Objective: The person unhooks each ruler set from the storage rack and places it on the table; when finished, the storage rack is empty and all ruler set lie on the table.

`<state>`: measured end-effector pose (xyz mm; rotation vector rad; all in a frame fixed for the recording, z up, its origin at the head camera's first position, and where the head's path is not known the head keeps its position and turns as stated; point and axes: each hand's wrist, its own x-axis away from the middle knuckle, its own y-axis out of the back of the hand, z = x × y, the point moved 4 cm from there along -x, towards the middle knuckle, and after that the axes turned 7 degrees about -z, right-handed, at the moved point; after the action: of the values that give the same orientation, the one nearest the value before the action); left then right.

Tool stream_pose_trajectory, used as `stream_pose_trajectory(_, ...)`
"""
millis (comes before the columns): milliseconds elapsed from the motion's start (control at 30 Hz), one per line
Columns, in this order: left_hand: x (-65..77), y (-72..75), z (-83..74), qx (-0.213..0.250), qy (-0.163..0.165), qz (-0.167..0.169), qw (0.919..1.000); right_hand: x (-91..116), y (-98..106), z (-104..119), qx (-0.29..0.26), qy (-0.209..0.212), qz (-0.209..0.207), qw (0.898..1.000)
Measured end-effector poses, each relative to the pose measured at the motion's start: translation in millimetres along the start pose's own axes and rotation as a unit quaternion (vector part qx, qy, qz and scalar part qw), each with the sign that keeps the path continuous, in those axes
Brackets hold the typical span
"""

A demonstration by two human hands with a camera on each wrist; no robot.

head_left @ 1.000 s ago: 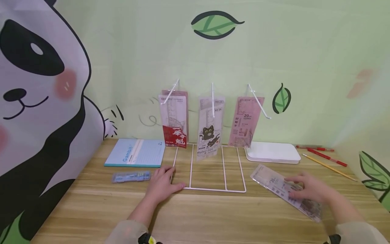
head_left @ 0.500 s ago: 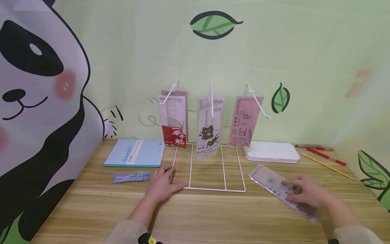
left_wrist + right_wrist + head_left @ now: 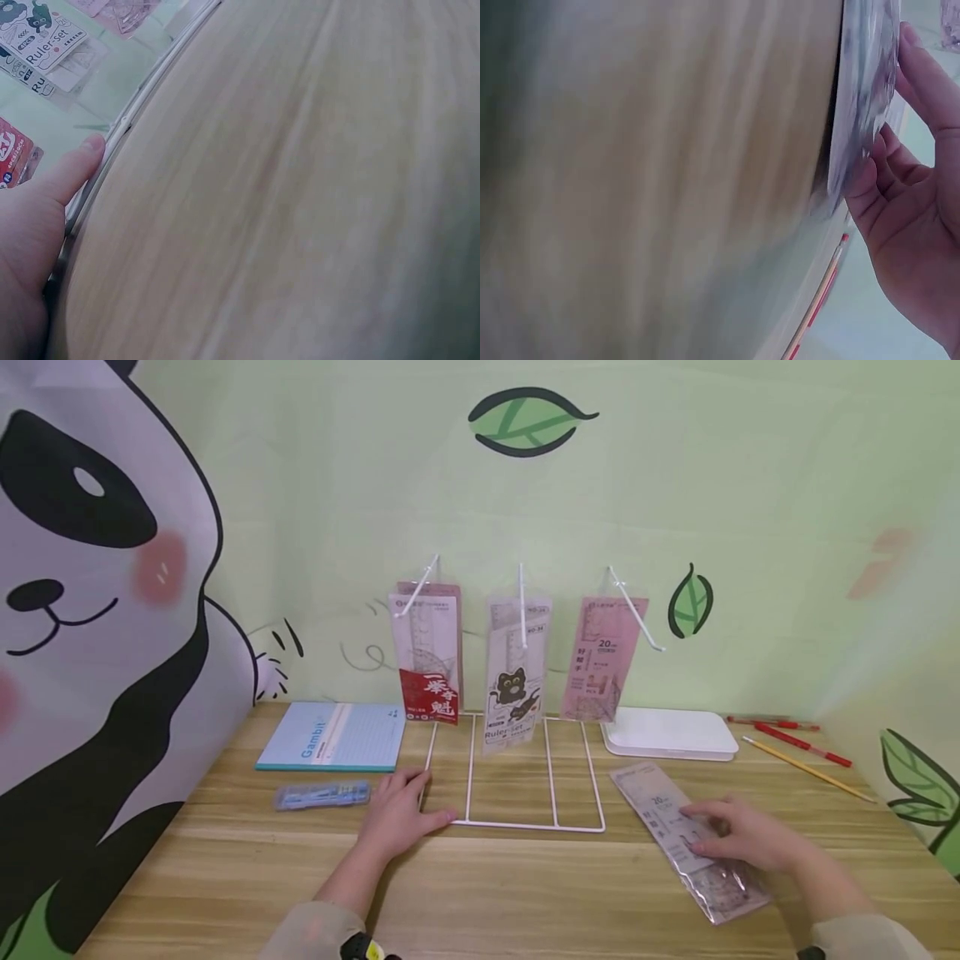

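My left hand (image 3: 397,814) rests on the front left corner of a white wire display rack (image 3: 525,826), its thumb along the front bar in the left wrist view. My right hand (image 3: 742,835) pinches a clear-wrapped ruler set (image 3: 675,827) marked 20, low over the table at the right. In the right wrist view the fingers (image 3: 919,169) meet the pack's edge. From the rack's hooks hang a red-and-white ruler set (image 3: 427,652) at left, ruler sets with a black cat (image 3: 513,685) in the middle, and a pink ruler set (image 3: 606,660) at right.
On the wooden table (image 3: 525,893), a blue notebook (image 3: 333,735) and a blue pen pack (image 3: 322,795) lie left of the rack. A white flat case (image 3: 670,735) sits behind the held pack. Red pens (image 3: 806,746) and a yellow pencil (image 3: 810,768) lie far right.
My right hand has shifted slightly left, and the ruler set in it has turned so its near end swings left toward me. My left hand stays put on the rack.
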<state>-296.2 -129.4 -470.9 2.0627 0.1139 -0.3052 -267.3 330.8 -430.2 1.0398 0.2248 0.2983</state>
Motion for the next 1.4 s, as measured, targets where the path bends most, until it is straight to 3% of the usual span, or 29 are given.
stream_pose_trajectory(300, 0.0, 0.3, -1.1, 0.002, -0.001, -0.002, 1.0000, -7.3, -4.3, 8.8, -0.028, -0.012, 0.034, 0.999)
stream_pose_trajectory(667, -0.2, 1.4, -0.2, 0.001, 0.003, 0.000, 1.0000, -11.6, -11.3, 15.0, -0.054, -0.034, 0.047, 0.997)
stream_pose_trajectory(1100, -0.7, 2.6, -1.9, -0.003, -0.005, -0.002, 1.0000, -15.0, -20.2, 20.4, -0.112, -0.087, 0.064, 0.988)
stream_pose_trajectory(1400, 0.8, 3.3, -1.1, 0.000, -0.001, 0.000, 1.0000, -19.6, -9.8, 20.5, -0.128, -0.059, 0.050, 0.989)
